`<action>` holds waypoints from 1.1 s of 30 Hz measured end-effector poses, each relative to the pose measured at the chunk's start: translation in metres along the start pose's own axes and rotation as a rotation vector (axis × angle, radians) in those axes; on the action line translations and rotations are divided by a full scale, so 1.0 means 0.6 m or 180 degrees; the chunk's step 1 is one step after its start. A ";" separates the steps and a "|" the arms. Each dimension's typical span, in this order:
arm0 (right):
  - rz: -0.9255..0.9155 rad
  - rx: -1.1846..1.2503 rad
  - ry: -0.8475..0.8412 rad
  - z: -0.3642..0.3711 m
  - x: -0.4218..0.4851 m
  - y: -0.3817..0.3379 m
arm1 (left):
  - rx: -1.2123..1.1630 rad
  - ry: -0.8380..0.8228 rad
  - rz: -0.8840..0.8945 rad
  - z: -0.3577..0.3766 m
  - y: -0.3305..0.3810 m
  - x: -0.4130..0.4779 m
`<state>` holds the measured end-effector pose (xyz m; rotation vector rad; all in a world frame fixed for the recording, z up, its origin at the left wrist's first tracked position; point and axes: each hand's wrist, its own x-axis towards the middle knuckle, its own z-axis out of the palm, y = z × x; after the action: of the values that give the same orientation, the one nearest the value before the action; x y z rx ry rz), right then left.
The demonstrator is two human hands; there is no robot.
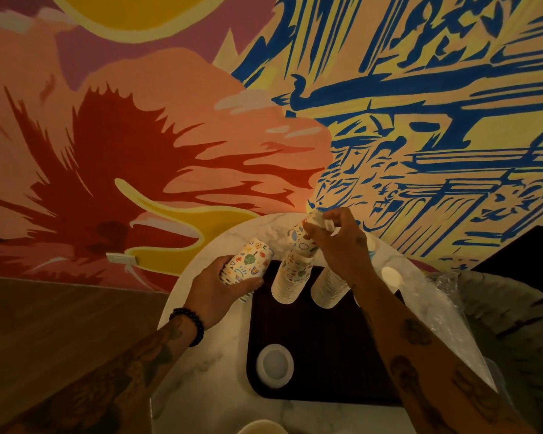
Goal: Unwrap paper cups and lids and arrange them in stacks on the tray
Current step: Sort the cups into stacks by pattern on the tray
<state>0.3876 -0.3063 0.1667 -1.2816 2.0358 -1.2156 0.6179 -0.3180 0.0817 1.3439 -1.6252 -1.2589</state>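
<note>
Our left hand [220, 292] grips a short stack of patterned paper cups [248, 264]; our right hand [339, 245] pinches the top of a tall cup stack [292, 274]. On the dark tray [320, 346], 1 white lid [275, 366] lies nearest us. The tall stack and a second stack [329, 289] stand farther back, with clear plastic wrap [436, 308] rightward on the counter [201, 386].

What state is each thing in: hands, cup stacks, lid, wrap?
Left hand: grip round a short cup stack, held off the tray.
Right hand: pinches the top of the tall cup stack, which stands rims down on the tray.
Second stack: rims down on the tray.
Lid: flat on the tray.
Plastic wrap: open, right of the tray.
</note>
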 end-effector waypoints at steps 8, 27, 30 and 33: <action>0.0033 -0.1096 -0.0596 0.034 -0.018 0.059 | 0.0025 0.0007 0.0062 0.005 0.010 0.001; 0.0403 0.0333 -0.1048 0.038 -0.048 -0.008 | 0.0035 -0.0150 0.0415 0.025 0.048 -0.006; 0.0456 0.0368 -0.1107 0.043 -0.047 -0.007 | 0.0068 -0.0152 0.0421 0.023 0.048 -0.007; 0.0472 0.0487 -0.1112 0.044 -0.046 -0.006 | 0.0073 -0.0141 0.0419 0.021 0.045 -0.006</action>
<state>0.4218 -0.2945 0.1539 -1.1554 1.7195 -0.9809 0.5989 -0.3113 0.1035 1.2091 -1.7340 -1.2029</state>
